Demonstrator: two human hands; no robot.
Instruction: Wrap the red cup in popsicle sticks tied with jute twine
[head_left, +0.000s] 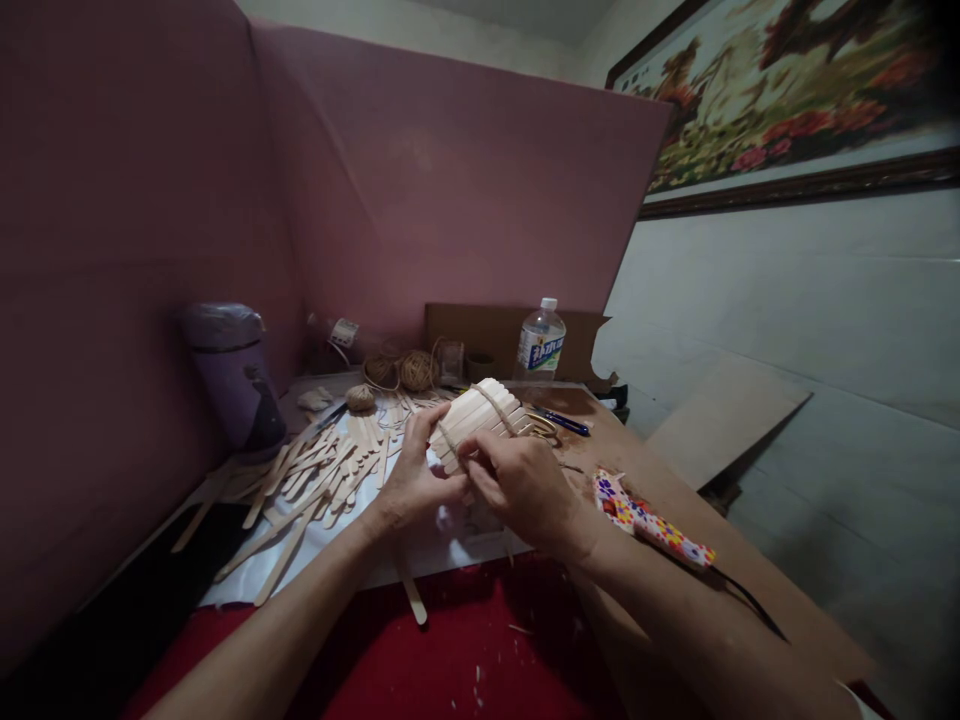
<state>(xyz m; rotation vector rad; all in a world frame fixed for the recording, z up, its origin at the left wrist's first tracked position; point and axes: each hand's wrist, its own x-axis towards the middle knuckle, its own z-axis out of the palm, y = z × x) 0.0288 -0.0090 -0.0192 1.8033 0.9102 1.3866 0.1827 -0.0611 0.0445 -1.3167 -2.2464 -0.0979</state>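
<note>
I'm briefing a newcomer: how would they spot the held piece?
Find the table before the pink panels. The left hand holds the wooden piece, right hand at its edge. Unlike the loose sticks, its sticks sit side by side, crossed by cord.

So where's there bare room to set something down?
Best patch: the brown board, between the blue tool and the floral corded tool. It's crowded left, with wooden sticks over the white sheet, and behind, with twine balls and the bottle.
</note>
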